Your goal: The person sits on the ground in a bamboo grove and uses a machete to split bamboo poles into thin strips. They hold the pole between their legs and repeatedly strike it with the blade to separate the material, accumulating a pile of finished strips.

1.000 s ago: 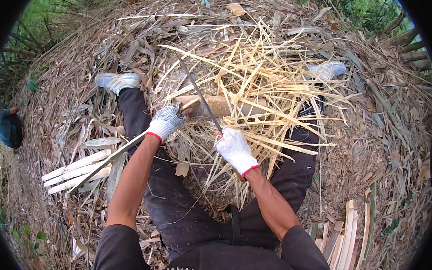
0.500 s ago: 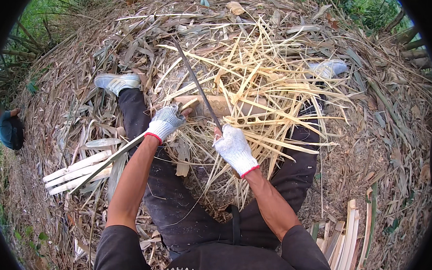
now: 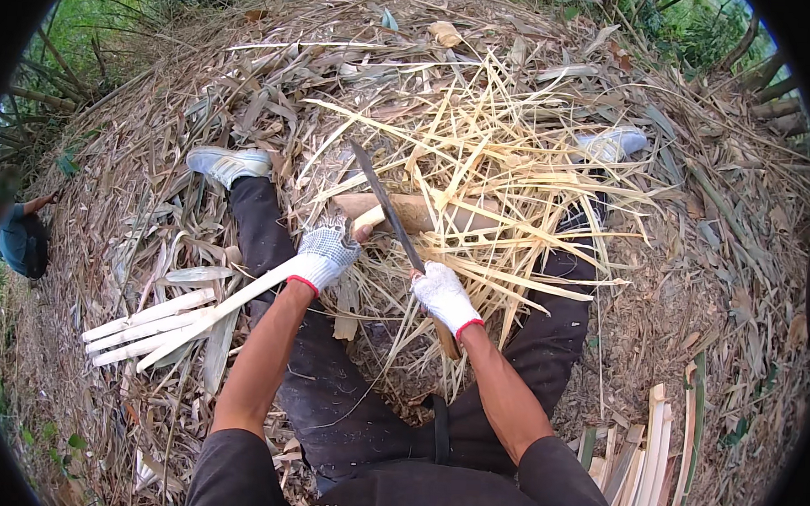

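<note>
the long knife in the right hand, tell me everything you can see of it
The knife has a long, narrow, dark blade that looks like worn metal. It runs diagonally from the gloved right hand up and to the left, with its tip over the pile of pale bamboo shavings. The right hand closes around the near end, so the handle is mostly hidden. Midway, the blade crosses the pale bamboo strip held by the gloved left hand, over a tan wooden block. Whether the edge is biting in cannot be told.

Leaf-littered ground [image 3: 714, 297], green undergrowth [image 3: 114, 27], daylight
</note>
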Demonstrator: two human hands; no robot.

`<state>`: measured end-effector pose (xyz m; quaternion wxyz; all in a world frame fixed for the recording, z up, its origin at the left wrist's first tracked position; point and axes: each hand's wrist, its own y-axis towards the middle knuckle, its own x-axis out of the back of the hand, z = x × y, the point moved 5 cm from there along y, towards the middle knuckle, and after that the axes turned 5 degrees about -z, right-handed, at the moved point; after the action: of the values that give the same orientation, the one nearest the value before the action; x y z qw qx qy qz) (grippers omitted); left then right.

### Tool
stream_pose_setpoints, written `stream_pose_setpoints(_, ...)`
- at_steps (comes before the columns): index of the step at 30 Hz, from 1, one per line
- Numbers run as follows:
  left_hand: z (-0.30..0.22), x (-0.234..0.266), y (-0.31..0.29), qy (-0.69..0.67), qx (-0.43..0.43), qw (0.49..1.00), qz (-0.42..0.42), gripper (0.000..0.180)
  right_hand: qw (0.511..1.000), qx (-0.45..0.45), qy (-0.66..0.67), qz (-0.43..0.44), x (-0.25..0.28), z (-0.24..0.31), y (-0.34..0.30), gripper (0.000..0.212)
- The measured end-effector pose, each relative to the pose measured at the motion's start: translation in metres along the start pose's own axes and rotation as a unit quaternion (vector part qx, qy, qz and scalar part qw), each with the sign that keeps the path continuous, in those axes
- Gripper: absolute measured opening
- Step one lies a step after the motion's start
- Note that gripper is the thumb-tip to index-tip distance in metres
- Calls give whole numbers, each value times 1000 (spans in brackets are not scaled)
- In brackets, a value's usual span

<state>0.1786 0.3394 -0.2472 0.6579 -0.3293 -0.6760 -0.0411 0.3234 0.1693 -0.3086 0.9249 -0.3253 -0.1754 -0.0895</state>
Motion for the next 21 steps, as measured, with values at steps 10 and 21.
stream_pose_setpoints(10,8,20,12,-46,29,997,47,76,1000,-6,-18,-6,1,6,-5,38)
stream_pose_setpoints(21,1,3,22,67,-37,997,5,46,988,67,-96,-99,23,43,-32,32)
